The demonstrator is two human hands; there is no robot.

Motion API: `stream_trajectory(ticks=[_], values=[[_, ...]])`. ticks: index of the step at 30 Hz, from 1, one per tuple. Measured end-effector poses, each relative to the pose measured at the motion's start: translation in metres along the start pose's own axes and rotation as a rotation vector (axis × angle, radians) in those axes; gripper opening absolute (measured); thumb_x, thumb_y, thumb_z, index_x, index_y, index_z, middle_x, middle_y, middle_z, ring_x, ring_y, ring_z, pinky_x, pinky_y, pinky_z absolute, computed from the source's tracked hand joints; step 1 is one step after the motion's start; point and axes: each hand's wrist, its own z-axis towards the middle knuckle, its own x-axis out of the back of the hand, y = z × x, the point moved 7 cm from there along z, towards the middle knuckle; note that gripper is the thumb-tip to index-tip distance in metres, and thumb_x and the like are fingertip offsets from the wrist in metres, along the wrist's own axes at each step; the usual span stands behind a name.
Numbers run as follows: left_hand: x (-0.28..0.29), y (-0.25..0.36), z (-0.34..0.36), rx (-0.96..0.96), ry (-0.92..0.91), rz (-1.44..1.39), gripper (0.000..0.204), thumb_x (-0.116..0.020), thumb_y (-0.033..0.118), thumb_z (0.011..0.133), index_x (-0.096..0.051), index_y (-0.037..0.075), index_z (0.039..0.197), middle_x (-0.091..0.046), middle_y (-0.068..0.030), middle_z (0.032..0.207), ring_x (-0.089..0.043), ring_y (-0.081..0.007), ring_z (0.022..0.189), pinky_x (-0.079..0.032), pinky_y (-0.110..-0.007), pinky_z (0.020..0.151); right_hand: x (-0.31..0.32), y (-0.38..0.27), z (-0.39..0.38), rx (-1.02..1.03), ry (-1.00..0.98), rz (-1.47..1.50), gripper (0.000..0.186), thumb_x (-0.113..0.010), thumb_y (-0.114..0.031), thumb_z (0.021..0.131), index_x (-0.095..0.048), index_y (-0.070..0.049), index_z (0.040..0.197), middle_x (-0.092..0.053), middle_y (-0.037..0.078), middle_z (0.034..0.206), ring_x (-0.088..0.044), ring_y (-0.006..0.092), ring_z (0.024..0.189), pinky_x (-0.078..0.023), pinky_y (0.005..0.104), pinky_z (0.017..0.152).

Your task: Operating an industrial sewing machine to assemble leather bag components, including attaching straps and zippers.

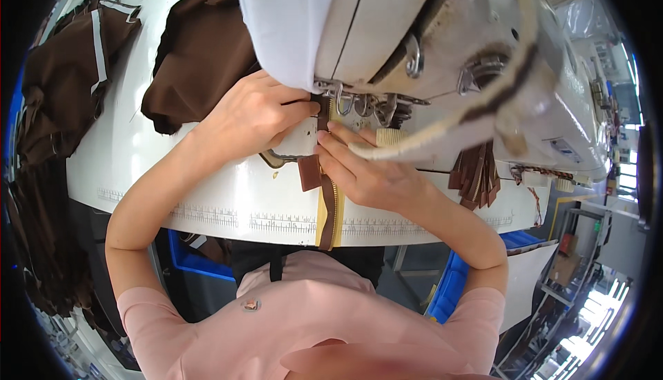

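Observation:
A brown zipper (330,207) with a yellowish edge runs from the sewing machine's (394,27) foot area down over the table's front edge. My right hand (359,169) lies on it with fingers stretched out, pressing it flat just in front of the machine. My left hand (259,114) is left of the foot, fingers curled and pinched together at the zipper's far end; what lies between the fingertips is hidden. A small brown tab (309,173) sits beside the zipper, close to my right fingertips.
Brown fabric (200,52) lies left of the machine, with more brown pieces (69,83) at the far left. A bundle of brown strips (476,176) rests at the right. Printed rulers line the white table's (228,179) front. Blue bins (449,287) stand below.

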Motion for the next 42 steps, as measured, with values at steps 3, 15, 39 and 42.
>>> stream_trajectory(ticks=[3, 15, 39, 42], values=[[-0.008, -0.004, -0.006, -0.041, 0.077, -0.007, 0.023, -0.066, 0.003, 0.062, -0.069, 0.004, 0.085, -0.061, -0.0047, 0.079, -0.06, -0.0228, 0.074, -0.051, -0.032, 0.064, -0.002, 0.001, -0.004, -0.064, 0.02, 0.034, 0.018, -0.065, -0.015, 0.077, -0.069, -0.004, 0.091, -0.067, 0.009, 0.105, -0.063, 0.0201, 0.103, -0.051, 0.0316, 0.08], [-0.003, -0.001, -0.001, -0.157, 0.056, -0.086, 0.022, -0.066, -0.001, 0.06, -0.068, -0.001, 0.082, -0.06, -0.0065, 0.079, -0.061, -0.0229, 0.077, -0.052, -0.033, 0.065, 0.0, 0.006, 0.002, -0.085, 0.07, 0.055, 0.02, -0.065, -0.01, 0.075, -0.067, -0.002, 0.093, -0.066, 0.011, 0.107, -0.064, 0.0216, 0.101, -0.05, 0.032, 0.078], [0.001, 0.002, -0.018, -0.185, 0.059, -0.077, 0.019, -0.071, 0.004, 0.067, -0.067, 0.005, 0.086, -0.063, -0.0035, 0.088, -0.059, -0.0216, 0.093, -0.044, -0.039, 0.096, 0.0, 0.011, -0.007, -0.22, -0.018, 0.373, 0.031, -0.07, -0.027, 0.08, -0.065, -0.009, 0.103, -0.061, 0.003, 0.122, -0.052, 0.0219, 0.114, -0.038, 0.0372, 0.093], [0.001, -0.014, -0.012, -0.159, 0.092, 0.031, 0.019, -0.07, 0.001, 0.067, -0.069, 0.005, 0.085, -0.063, -0.0033, 0.092, -0.058, -0.0238, 0.094, -0.044, -0.037, 0.092, -0.008, 0.027, -0.003, -0.224, -0.042, 0.327, 0.033, -0.069, -0.025, 0.08, -0.063, -0.008, 0.107, -0.062, 0.003, 0.118, -0.053, 0.0212, 0.112, -0.04, 0.039, 0.09]])
